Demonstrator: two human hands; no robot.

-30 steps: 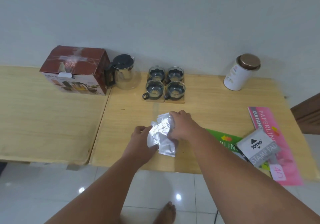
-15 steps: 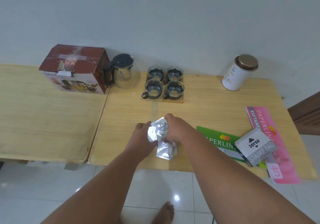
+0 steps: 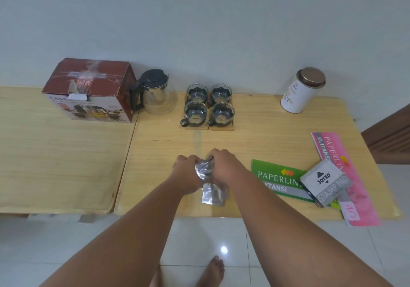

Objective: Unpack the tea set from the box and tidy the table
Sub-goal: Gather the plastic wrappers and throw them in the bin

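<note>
A crumpled silver plastic wrapper (image 3: 209,182) is squeezed between my left hand (image 3: 186,171) and my right hand (image 3: 221,164) near the table's front edge; its lower flap hangs out below my hands. At the back stands the red-brown tea set box (image 3: 88,89), closed. Right beside it is a glass teapot (image 3: 156,92) with a black lid and handle. Several glass cups (image 3: 208,106) sit on two wooden coasters in a square group.
A white tin with a bronze lid (image 3: 300,91) stands at the back right. A green receipt book (image 3: 277,179), a grey stamp pad box (image 3: 326,182) and a pink receipt book (image 3: 346,176) lie at the right front. Two wooden tables (image 3: 66,164) meet at a seam.
Both hands have pressed closer together and crushed the silver wrapper into a smaller wad. Nothing else on the table has moved.
</note>
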